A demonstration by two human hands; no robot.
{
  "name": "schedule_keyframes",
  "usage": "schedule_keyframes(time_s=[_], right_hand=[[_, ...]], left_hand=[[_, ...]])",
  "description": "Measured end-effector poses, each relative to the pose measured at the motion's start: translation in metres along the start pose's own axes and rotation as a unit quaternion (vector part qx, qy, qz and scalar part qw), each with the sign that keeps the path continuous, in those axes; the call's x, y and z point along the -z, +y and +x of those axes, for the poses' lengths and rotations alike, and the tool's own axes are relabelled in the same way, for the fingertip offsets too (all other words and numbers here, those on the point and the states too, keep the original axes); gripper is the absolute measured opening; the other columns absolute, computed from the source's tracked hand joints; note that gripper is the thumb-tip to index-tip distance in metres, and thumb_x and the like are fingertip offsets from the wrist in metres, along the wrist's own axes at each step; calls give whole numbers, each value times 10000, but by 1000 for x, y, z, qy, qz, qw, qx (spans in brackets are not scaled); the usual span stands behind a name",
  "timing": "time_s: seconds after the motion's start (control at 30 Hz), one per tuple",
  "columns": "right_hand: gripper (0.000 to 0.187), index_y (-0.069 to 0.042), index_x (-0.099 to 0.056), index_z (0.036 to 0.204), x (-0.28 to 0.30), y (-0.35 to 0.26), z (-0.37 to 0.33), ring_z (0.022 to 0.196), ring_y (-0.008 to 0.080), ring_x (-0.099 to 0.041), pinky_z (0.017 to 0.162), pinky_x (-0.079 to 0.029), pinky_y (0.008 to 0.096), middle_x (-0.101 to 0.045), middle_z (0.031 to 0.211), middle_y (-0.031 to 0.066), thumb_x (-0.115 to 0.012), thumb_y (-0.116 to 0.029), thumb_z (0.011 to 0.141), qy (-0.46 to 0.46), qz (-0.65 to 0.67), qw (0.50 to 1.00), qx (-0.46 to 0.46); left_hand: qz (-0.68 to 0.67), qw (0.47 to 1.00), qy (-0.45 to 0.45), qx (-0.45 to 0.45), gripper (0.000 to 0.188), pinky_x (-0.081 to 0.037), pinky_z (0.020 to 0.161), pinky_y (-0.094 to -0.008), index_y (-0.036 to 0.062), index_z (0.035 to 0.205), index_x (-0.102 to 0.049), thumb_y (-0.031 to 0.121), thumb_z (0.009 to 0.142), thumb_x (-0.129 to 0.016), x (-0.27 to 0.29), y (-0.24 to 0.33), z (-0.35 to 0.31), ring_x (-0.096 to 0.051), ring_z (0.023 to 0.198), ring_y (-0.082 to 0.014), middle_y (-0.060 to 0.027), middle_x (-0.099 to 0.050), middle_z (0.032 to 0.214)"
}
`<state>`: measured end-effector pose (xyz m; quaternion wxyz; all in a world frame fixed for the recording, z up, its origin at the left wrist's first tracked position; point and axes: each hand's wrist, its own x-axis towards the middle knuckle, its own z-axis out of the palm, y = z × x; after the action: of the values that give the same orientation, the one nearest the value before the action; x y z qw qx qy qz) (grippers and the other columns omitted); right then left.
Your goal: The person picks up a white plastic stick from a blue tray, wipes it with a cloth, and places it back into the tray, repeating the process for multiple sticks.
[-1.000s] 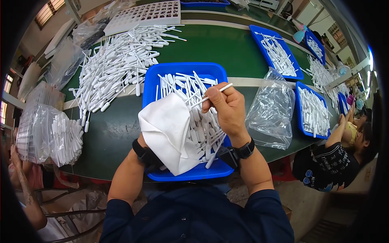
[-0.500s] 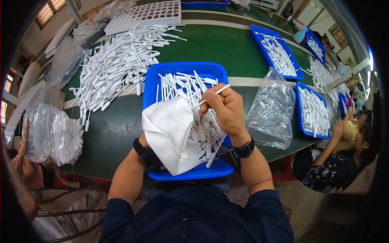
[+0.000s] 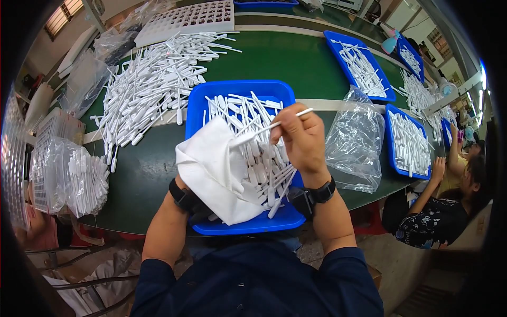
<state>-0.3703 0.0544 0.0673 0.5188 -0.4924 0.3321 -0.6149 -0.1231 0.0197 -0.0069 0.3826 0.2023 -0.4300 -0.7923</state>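
In my right hand (image 3: pixel 302 138) is a thin white plastic stick (image 3: pixel 269 127), pinched between thumb and fingers near its upper right end. The stick's wider end touches the edge of a white cloth (image 3: pixel 211 169). That cloth drapes over my left hand (image 3: pixel 180 183), which grips it from beneath; its fingers are hidden. Both hands are above a blue tray (image 3: pixel 248 226) holding a heap of white plastic sticks (image 3: pixel 257 113) with wider, paddle-like ends.
A large loose pile of the same sticks (image 3: pixel 150 87) lies at the far left, near a white foam tray (image 3: pixel 185 21). Bagged sticks (image 3: pixel 87 182) stand left. A clear plastic bag (image 3: pixel 355 145) and a filled blue tray (image 3: pixel 409 140) are right, near a co-worker (image 3: pixel 438 216).
My right hand has moved slightly right, drawing the stick out along the cloth so its wider end shows. My left hand and the cloth have shifted slightly left.
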Motion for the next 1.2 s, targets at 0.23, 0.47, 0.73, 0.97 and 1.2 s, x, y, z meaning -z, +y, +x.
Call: schedule_keyframes(time_s=[0.23,0.47,0.73,0.97,1.2], right_hand=[[237,4,-579,883,7,-4,3,653,127,-592,626,-498,248,-614,727,77,-529,-195,1001,24,69,997,40],[220,1,-571,857,-2,0,5,653,144,-594,624,-498,258,-616,728,84,-543,-172,988,14,42,999,23],[148,3,-557,858,-7,4,-10,631,148,-569,608,-488,274,-606,748,102,-550,-108,955,12,-94,995,15],[143,5,-565,867,-10,7,-7,633,159,-574,608,-490,287,-599,741,106,-557,-107,956,57,-89,994,-2],[169,6,-587,883,-8,6,3,641,140,-585,613,-496,268,-614,755,93,-539,-124,980,80,59,995,2]], left_hand=[[-172,985,19,15,418,-516,921,-354,48,1394,-407,180,1004,-485,4,-4,-1,-591,1086,-198,-93,-565,1260],[38,997,-3,-69,387,-513,884,-341,46,1310,-505,150,943,-570,-13,3,-1,-608,1033,-194,-95,-602,1190],[479,839,-13,-257,199,-496,729,-395,81,1022,-662,158,839,-663,-41,1,19,-630,836,-279,-97,-639,908],[311,933,-1,-182,312,-486,850,-360,61,1179,-566,197,902,-610,-29,3,13,-595,974,-229,-90,-614,1049],[-117,992,37,-27,432,-481,951,-339,45,1342,-457,245,969,-544,-1,-12,5,-558,1097,-190,-84,-583,1182]])
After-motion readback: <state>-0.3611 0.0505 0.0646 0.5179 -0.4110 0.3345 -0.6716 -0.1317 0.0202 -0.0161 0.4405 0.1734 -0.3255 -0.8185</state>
